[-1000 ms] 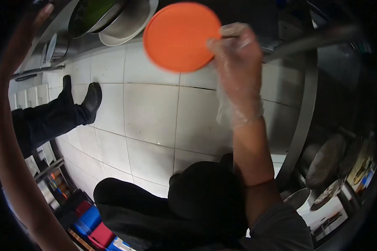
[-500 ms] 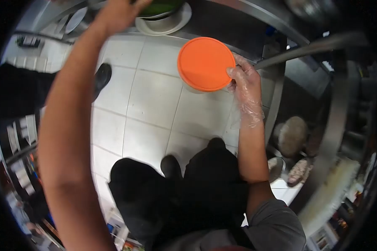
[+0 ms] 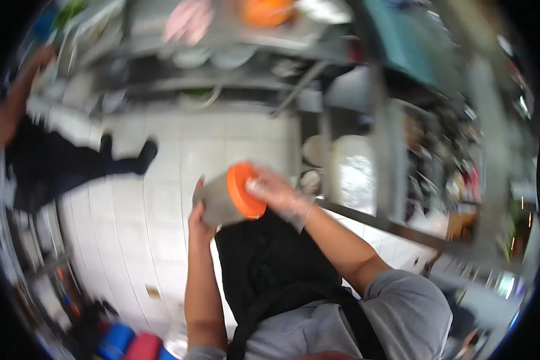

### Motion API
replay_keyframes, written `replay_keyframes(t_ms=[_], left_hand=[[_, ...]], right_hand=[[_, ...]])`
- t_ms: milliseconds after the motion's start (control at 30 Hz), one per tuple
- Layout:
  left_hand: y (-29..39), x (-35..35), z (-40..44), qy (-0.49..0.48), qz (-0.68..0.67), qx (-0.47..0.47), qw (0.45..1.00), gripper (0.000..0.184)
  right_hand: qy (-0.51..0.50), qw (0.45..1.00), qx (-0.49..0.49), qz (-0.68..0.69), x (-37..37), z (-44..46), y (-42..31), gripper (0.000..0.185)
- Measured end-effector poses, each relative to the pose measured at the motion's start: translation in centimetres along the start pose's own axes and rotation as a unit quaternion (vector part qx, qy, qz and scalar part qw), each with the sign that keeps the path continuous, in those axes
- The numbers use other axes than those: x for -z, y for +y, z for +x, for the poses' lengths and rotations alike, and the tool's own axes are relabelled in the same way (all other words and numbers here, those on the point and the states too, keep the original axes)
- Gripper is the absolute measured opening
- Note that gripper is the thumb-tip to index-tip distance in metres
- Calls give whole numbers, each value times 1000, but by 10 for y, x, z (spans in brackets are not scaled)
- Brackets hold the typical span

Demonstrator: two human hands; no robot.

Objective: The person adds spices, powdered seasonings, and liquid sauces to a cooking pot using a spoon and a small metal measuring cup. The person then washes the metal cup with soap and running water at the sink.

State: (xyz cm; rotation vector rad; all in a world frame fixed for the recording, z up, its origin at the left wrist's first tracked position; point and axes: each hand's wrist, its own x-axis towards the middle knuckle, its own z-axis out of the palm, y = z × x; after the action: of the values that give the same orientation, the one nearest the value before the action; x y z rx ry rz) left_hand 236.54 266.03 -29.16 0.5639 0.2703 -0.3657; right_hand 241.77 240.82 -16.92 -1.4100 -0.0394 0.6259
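Observation:
A round tub [image 3: 215, 201] with a pale, see-through-looking body is held tilted on its side in front of my apron. Its orange lid [image 3: 246, 192] is on and faces right. My left hand [image 3: 199, 221] is closed around the bottom end of the tub. On the other end, my right hand [image 3: 275, 192], in a clear plastic glove, grips the lid's edge with the thumb on top. Motion blur smears the fingers of both hands.
A co-worker in dark trousers [image 3: 72, 168] stands at the left, an arm stretched toward the counter. A steel counter [image 3: 144, 30] runs across the top, bearing a pink cloth-like thing [image 3: 189, 21] and a blurred orange thing [image 3: 267, 11]. Right, a foil-covered tray [image 3: 357, 171] sits on a low shelf.
My left hand has come down from beside the bowl at the top and now holds the tub's bottom. The tub has moved closer to my body and tipped sideways. My view has swung.

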Motion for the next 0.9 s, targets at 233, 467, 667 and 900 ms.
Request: replay_keyframes(t_ms=[233, 467, 667, 900], left_hand=[[13, -313, -255, -142, 261, 47, 954, 131], [-109, -455, -398, -178, 105, 349, 914, 82], [-274, -502, -453, -372, 239, 415, 796, 78], [-459, -552, -616, -398, 40, 691, 602, 84]], right_hand=[[182, 964, -65, 182, -82, -382, -164, 120], [285, 780, 132, -541, -149, -697, -280, 114], [312, 632, 202, -680, -196, -905, -222, 102], [594, 769, 234, 41, -157, -1109, -22, 115]])
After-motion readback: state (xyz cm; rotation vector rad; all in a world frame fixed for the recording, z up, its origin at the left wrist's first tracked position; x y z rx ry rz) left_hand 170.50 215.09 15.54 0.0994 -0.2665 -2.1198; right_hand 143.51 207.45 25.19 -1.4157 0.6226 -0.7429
